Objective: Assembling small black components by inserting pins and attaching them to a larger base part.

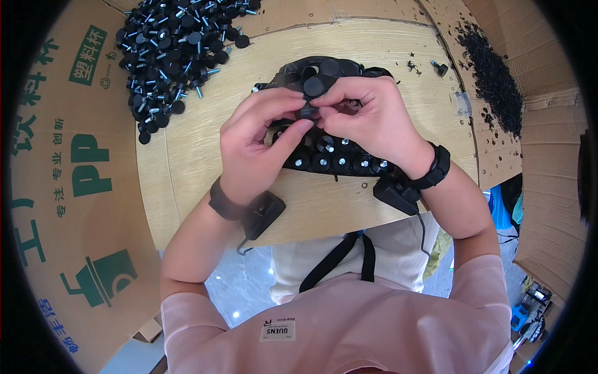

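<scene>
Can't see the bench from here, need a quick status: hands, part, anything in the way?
Left hand and right hand both pinch one small black foot. Over the black tray of fitted feet. Loose pile far left, not blocking.

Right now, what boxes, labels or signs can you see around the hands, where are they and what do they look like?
Cardboard panel: left of the wooden board, brown, flat, with green printing and a green picture of stacked cups.
Cardboard flap: right side, plain brown, with a pile of black bits on it.
Small label: on the pink shirt, bottom centre, white rectangle with dark print.
No screens that I can make out.
</scene>
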